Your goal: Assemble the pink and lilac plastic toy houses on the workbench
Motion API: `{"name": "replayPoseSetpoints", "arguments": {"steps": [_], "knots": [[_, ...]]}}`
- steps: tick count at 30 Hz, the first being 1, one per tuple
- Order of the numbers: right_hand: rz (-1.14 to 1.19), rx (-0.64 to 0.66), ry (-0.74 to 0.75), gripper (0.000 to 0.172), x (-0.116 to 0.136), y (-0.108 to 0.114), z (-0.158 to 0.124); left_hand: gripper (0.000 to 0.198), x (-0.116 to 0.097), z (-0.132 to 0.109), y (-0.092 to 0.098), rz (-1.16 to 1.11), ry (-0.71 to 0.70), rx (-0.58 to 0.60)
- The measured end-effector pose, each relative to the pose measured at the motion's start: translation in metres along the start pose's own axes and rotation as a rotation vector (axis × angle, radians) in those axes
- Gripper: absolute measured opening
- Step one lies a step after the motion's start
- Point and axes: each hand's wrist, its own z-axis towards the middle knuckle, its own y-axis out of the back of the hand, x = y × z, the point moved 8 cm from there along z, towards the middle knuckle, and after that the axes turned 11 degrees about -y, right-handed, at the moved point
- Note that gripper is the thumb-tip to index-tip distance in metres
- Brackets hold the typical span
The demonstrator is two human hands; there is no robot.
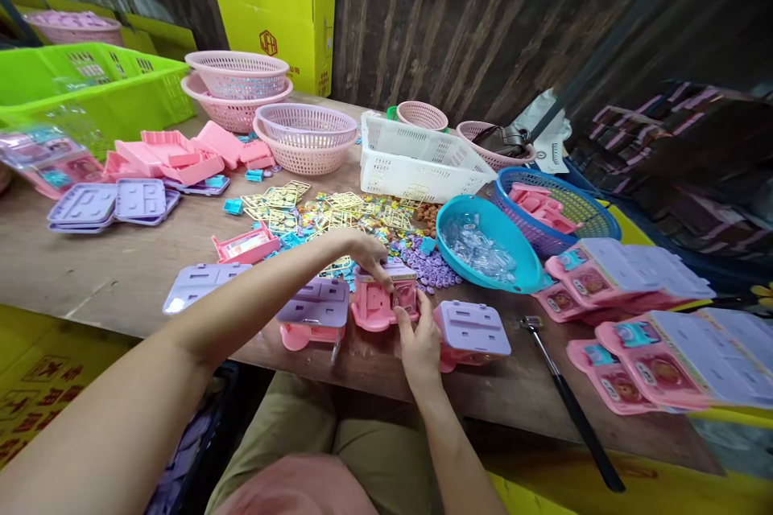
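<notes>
A pink plastic toy (379,307) with a purple top stands upright at the table's front edge, its open-fronted side towards me. My left hand (369,256) reaches over the top and grips it, one finger extending down the front. From the right, my right hand (419,342) holds the same toy, with the thumb at a clear window piece (403,299) in its front. Close on the left is another toy with a purple top (314,304), and on the right a similar one (474,327). The far-side fingers of my left hand are partly hidden.
Behind the hands lie small purple pieces (431,264) and yellow frames (338,213). A blue bowl (531,278) holds clear parts. A black-handled hammer (568,402) lies at right, near stacked pink toys (658,362). Purple panels (84,205) and a white basket (416,169) stand farther off.
</notes>
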Motion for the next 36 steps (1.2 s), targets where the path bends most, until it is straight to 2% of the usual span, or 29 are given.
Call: {"name": "replayPoseSetpoints", "arguments": {"steps": [4,8,10,15,22,28,30,33,34,36], "knots": [[0.036,0.032,-0.054,0.065,-0.002,0.000,0.001,0.073,0.003,0.000,-0.003,-0.040,-0.008,0.017],[0.068,0.192,-0.049,0.063,-0.002,-0.005,0.003,0.069,-0.002,0.000,-0.001,-0.018,0.038,-0.018],[0.060,0.227,-0.040,0.058,-0.001,-0.006,0.004,0.065,-0.008,0.001,-0.002,0.019,0.059,-0.014],[-0.027,0.065,0.005,0.042,0.007,0.003,0.004,0.065,-0.014,0.005,0.000,0.090,0.070,-0.059],[-0.051,-0.032,0.066,0.039,0.009,0.004,-0.006,0.057,-0.020,0.004,-0.001,0.133,0.045,-0.131],[-0.068,-0.104,0.119,0.053,-0.024,0.008,-0.017,0.048,-0.055,0.003,-0.014,0.087,0.071,-0.352],[-0.105,-0.105,0.145,0.058,-0.027,0.014,-0.025,0.050,-0.064,-0.002,-0.015,0.047,0.098,-0.446],[-0.104,-0.191,0.254,0.051,-0.006,0.038,-0.046,0.043,-0.073,-0.025,-0.009,-0.060,0.109,-0.623],[-0.091,-0.249,0.308,0.047,0.007,0.049,-0.055,0.038,-0.074,-0.036,-0.009,-0.179,0.081,-0.683],[-0.048,-0.330,0.413,0.040,0.034,0.063,-0.072,0.031,-0.076,-0.053,-0.016,-0.630,-0.050,-0.765]]}}
